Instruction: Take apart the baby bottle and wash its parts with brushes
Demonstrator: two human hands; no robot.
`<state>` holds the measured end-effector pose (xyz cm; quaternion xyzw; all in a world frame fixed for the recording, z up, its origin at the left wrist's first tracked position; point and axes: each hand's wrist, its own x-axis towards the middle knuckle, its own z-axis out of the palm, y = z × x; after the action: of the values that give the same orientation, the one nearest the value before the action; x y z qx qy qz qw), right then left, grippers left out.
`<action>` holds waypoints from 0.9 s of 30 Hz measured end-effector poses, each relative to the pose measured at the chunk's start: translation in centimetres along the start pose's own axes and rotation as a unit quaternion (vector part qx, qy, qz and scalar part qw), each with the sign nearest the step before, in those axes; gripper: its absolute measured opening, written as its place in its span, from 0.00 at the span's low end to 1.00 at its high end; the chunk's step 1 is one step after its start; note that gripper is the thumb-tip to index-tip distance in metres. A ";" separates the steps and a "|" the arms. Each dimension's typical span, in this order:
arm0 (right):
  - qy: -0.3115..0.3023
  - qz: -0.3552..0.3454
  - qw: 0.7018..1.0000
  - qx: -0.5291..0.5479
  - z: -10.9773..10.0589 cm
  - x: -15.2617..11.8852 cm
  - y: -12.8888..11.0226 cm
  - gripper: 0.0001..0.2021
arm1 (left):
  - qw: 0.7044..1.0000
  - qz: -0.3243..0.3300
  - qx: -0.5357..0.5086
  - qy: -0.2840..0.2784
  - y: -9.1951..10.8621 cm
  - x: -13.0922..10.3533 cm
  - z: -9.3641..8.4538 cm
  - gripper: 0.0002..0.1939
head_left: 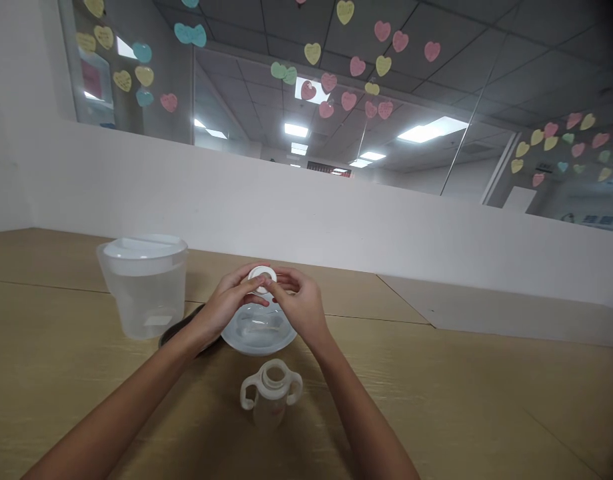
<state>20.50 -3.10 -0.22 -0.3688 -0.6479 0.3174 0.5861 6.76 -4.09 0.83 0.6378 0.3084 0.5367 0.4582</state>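
A small white ring-shaped cap (pixel 262 277) is held up between my two hands, over a clear bowl (pixel 259 330). My left hand (pixel 230 297) grips its left side, with the thumb on its face. From the right, my right hand (pixel 299 300) holds it too, its thumb close to the other thumb. Nearer to me, below the bowl, an open-topped baby bottle (pixel 271 393) with two side handles stands upright on the table. The bowl seems to have some clear liquid in it.
A lidded clear plastic pitcher (pixel 149 287) with liquid stands at the left. Partly behind my left forearm lies a dark tray (pixel 179 327). The wooden table (pixel 466 400) meets a white wall (pixel 306 220), with heart-shaped notes on the glass above.
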 end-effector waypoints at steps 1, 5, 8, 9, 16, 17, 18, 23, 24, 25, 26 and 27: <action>0.003 0.002 1.000 -0.007 0.0 0.0 0.0 0.17 | 1.000 -0.001 -0.004 -0.001 -0.1 0.0 0.0 0.18; 0.022 -0.010 0.999 -0.045 -0.1 0.0 -0.2 0.15 | 1.000 -0.006 -0.001 -0.012 -0.8 0.2 -0.3 0.20; 0.041 -0.025 0.995 -0.085 -0.2 0.2 0.0 0.12 | 0.999 -0.031 0.016 -0.017 -1.5 0.3 -0.6 0.22; 0.040 -0.024 0.995 -0.089 -0.2 0.3 0.2 0.12 | 0.999 -0.038 0.018 -0.018 -1.7 0.4 -0.6 0.22; 0.031 0.007 0.998 -0.058 -0.5 1.4 2.1 0.13 | 0.998 -0.059 0.025 -0.009 -2.7 0.7 -0.8 0.29; 0.028 0.011 0.997 -0.066 -0.6 1.6 2.5 0.13 | 0.997 -0.064 0.036 -0.017 -2.8 0.8 -0.9 0.28; 0.022 0.017 0.997 -0.075 -0.7 1.7 2.9 0.12 | 0.996 -0.069 0.050 -0.028 -2.9 0.8 -1.0 0.27; -0.064 0.043 0.967 -0.241 -0.8 2.3 4.8 0.10 | 0.982 -0.094 0.148 -0.071 -4.6 1.4 -2.3 0.23; -0.087 0.045 0.954 -0.284 -0.9 2.4 5.2 0.11 | 0.973 -0.091 0.195 -0.082 -5.0 1.5 -2.7 0.24; -0.107 0.048 0.941 -0.318 -0.9 2.4 5.6 0.10 | 0.958 -0.086 0.255 -0.095 -5.4 1.6 -3.0 0.24; -0.125 0.052 0.930 -0.341 -0.9 2.4 6.0 0.10 | 0.938 -0.079 0.319 -0.109 -5.8 1.7 -3.4 0.25; -0.140 0.056 0.922 -0.356 -0.9 2.4 6.4 0.10 | 0.915 -0.072 0.377 -0.123 -6.1 1.8 -3.7 0.25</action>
<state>22.02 2.28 -4.24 -0.5410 -0.7718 0.1466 0.3004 4.20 0.80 -4.06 0.8004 0.4740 0.2636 0.2554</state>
